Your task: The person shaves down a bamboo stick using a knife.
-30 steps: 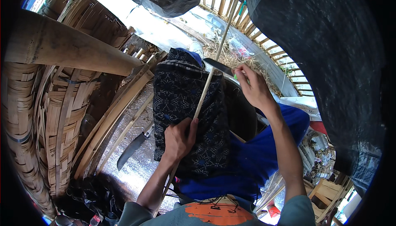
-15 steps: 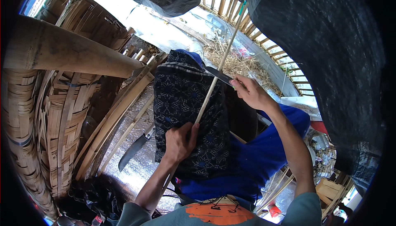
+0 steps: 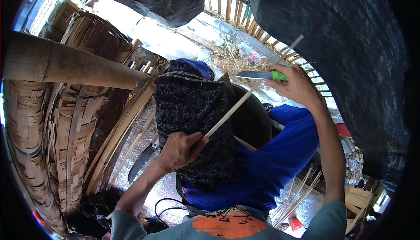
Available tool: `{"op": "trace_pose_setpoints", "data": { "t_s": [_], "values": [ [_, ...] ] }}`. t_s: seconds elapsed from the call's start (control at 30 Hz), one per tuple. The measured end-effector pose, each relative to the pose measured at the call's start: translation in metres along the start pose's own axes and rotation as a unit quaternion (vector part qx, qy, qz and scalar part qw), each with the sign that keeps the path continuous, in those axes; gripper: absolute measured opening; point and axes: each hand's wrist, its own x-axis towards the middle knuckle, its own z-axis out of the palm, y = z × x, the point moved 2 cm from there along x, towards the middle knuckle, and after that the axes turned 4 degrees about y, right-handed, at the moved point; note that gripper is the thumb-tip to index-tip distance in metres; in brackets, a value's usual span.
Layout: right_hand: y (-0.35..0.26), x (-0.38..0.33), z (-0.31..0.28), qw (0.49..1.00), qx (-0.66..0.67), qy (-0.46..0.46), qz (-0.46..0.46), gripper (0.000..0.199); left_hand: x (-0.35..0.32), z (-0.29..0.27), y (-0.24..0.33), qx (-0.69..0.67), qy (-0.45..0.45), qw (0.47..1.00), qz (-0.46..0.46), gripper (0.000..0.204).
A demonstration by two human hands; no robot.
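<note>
My left hand (image 3: 181, 150) is closed on a long, thin bamboo strip (image 3: 232, 112), low over my lap. From there the strip slants up to the right. My right hand (image 3: 297, 84) grips a knife (image 3: 256, 75) by its green handle. Its blade points left and lies close to the strip's upper part; whether the two touch I cannot tell. A dark patterned cloth (image 3: 191, 104) covers my left leg beneath the strip. Beside it is a dark round container (image 3: 249, 119), partly hidden by the cloth and my leg.
A second, broad-bladed knife (image 3: 141, 163) lies on the floor at the left. Split bamboo lengths (image 3: 124, 139) and a woven bamboo wall (image 3: 76, 143) stand further left, under a thick bamboo pole (image 3: 74, 63). Black sheeting (image 3: 337, 65) hangs at the right. Straw (image 3: 236, 52) lies ahead.
The bamboo strip has swung over, its far end now further right and lower. My right hand has moved right with the knife, showing its green handle. My left hand still grips the strip.
</note>
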Motion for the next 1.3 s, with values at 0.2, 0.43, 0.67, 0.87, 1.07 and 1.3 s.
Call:
{"op": "trace_pose_setpoints", "data": {
  "t_s": [0.2,0.43,0.67,0.87,1.07,1.3],
  "values": [
    [0.020,-0.045,-0.055,0.985,-0.106,-0.123,0.062,0.041,0.032,0.019,0.040,-0.011,-0.121,0.976,0.181,0.029],
    [0.045,-0.162,-0.121,0.977,-0.055,-0.186,0.085,0.032,0.091,0.056,0.095,-0.068,-0.150,0.939,0.303,0.037],
    [0.069,-0.305,-0.202,0.972,-0.150,-0.130,0.123,0.038,0.132,0.117,0.162,-0.084,-0.169,0.874,0.447,0.040],
    [0.071,-0.381,-0.216,0.863,0.093,0.020,0.496,0.031,0.159,0.159,0.219,0.033,-0.085,0.883,0.461,0.030],
    [0.101,-0.297,-0.123,0.815,0.297,-0.052,0.495,0.028,0.135,0.131,0.181,-0.174,0.153,0.948,0.218,0.019],
    [0.080,-0.082,0.064,0.696,0.535,-0.152,0.455,0.024,0.041,0.121,0.060,-0.355,-0.092,0.908,-0.204,0.042]
  ]
}}
